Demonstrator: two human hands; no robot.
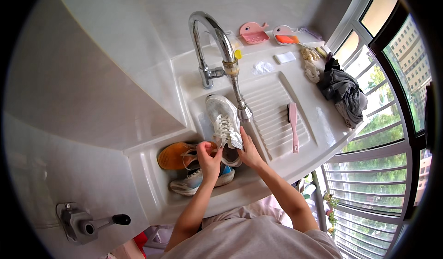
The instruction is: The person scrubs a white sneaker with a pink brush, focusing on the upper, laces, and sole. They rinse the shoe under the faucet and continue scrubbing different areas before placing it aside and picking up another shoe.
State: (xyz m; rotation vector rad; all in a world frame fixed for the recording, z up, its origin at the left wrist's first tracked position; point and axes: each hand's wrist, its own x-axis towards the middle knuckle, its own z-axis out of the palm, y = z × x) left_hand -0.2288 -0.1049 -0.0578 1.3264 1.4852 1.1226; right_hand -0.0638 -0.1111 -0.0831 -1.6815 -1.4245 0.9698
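Observation:
A white running shoe [223, 115] is held over the sink basin [147, 186], toe pointing away from me, below the chrome tap. My right hand [250, 151] grips its right side near the heel. At the left of the shoe opening, the bent fingers of my left hand [209, 158] pinch at the end of the white shoelace [225, 125]; the fingertips partly hide it. Under my hands in the basin lie an orange-soled shoe [174, 156] on its side and a white-and-blue sneaker [187, 184], partly covered by my left wrist.
A chrome gooseneck tap [216, 27] arches over the basin. On the ribbed washboard [266, 103] rests a pink brush [293, 127]. White powder [262, 68], a white sponge [285, 57], whale-shaped soap dishes [254, 33] and dark wet cloth [342, 92] sit around it. Barred windows stand at right.

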